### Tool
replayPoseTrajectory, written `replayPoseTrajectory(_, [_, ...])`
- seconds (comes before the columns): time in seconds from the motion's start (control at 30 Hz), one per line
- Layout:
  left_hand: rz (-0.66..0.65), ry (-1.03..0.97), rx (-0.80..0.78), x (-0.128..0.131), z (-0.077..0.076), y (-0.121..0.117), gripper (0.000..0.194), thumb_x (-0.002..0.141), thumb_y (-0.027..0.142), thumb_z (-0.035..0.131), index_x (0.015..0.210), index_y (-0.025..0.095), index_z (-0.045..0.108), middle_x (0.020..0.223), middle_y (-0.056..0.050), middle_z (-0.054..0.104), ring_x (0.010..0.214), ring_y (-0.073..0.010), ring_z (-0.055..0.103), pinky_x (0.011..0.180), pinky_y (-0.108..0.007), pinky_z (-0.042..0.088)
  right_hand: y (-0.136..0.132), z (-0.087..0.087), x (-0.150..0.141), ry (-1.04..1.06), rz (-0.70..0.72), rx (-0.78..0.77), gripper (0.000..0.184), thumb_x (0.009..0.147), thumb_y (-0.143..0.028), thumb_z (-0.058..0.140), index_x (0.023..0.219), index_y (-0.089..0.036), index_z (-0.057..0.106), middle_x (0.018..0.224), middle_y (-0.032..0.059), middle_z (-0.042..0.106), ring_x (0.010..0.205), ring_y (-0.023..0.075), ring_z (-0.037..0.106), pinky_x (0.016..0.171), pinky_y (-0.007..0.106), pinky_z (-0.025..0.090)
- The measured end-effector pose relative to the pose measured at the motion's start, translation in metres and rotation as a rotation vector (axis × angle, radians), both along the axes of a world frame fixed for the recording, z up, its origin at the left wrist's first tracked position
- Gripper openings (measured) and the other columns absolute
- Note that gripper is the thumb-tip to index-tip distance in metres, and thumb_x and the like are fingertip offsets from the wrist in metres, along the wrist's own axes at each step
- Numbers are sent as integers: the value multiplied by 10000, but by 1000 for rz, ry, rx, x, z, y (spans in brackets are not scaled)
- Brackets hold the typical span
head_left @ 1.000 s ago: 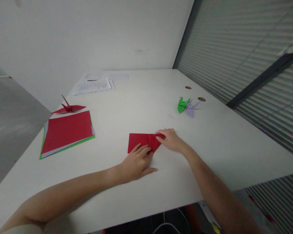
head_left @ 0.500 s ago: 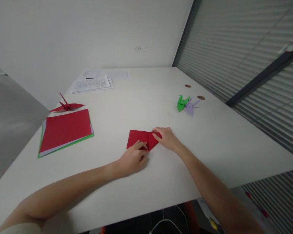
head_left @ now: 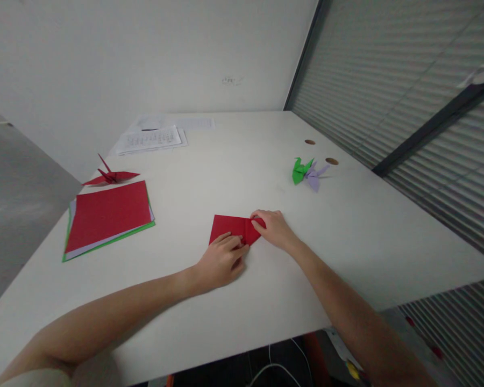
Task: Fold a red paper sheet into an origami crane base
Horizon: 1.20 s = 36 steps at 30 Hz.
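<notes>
Pressing with loosely bent, unclenched fingers (head_left: 222, 240), the left hand (head_left: 223, 262) covered part of the near edge of the folded red origami paper (head_left: 228, 224) on the desk (head_left: 210, 177). The right hand (head_left: 275, 228) pinched its right-hand corner. Farther left lay a stack of coloured sheets (head_left: 108, 215), a red paper crane (head_left: 112, 177) behind it. A green crane (head_left: 300, 172) and lilac crane (head_left: 313, 179) sat close together rightward; handwritten pages (head_left: 149, 138) lay beyond.

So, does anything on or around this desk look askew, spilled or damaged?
Nothing looks spilled or torn. The paper stack at left is slightly askew: a green sheet sticks out beneath the red top sheet. Faint marks also interrupt the pale far wall, too blurred to identify.
</notes>
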<state>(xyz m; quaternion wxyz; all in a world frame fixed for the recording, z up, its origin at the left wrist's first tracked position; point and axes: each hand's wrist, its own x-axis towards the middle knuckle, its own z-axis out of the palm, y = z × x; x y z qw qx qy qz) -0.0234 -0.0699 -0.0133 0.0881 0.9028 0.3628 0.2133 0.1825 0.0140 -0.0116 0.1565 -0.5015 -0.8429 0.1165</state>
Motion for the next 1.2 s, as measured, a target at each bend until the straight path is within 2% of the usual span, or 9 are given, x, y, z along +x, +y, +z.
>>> replayPoseTrajectory(0.23, [-34,-12,-8,0,3,4,261,817,129,540,1022,155,699,988,-92,651,969,-230,627,1009,-463,458,1,-1,-2,5,-42,11,118,895,-251,528,971,-231,616,931,32,724,886,209,646,845,362,347])
replayPoseTrajectory(0.33, [-28,-99,-125,-2,4,11,264,814,93,516,942,174,733,906,-70,682,932,-212,650,975,-440,481,1,-1,-2,6,-51,2,112,892,-251,533,966,-232,615,920,30,723,877,206,644,845,360,345])
replayPoseTrajectory(0.43, [52,-277,-330,-6,3,22,372,752,5,449,888,178,749,884,-44,715,871,-167,668,875,-332,529,1,-1,-2,7,-52,-9,112,889,-253,534,962,-232,617,916,30,724,869,203,643,845,359,345])
replayPoseTrajectory(0.57, [88,-368,-402,-11,-1,32,512,694,-17,403,1042,173,727,934,-40,718,849,-155,656,800,-297,531,1,0,-2,8,-48,-19,119,892,-255,528,969,-232,615,926,33,724,874,204,642,853,364,346])
replayPoseTrajectory(0.67, [16,-326,-354,-12,-4,33,548,716,-11,403,1144,170,694,931,-52,702,828,-158,635,780,-307,515,1,0,-2,1,-47,-21,122,894,-258,523,971,-234,615,932,32,724,886,209,644,858,369,349])
replayPoseTrajectory(0.9, [-87,-36,-131,-12,-1,26,397,841,92,497,1156,233,694,901,-58,607,878,-195,565,830,-373,437,2,-3,-1,4,-41,-3,128,894,-261,523,979,-237,615,944,32,726,896,208,650,848,364,364])
replayPoseTrajectory(1.1, [-149,116,22,-11,4,20,334,849,124,515,1140,177,669,918,-76,593,899,-221,556,850,-382,433,3,-4,0,18,-33,-13,136,904,-247,513,988,-235,619,964,30,730,908,203,655,855,356,374])
replayPoseTrajectory(1.2, [-177,118,47,-12,4,20,327,872,119,490,1153,166,650,965,-87,600,937,-220,568,884,-391,446,3,-4,0,27,-44,-19,137,901,-243,518,985,-234,626,960,28,732,899,201,660,857,353,381])
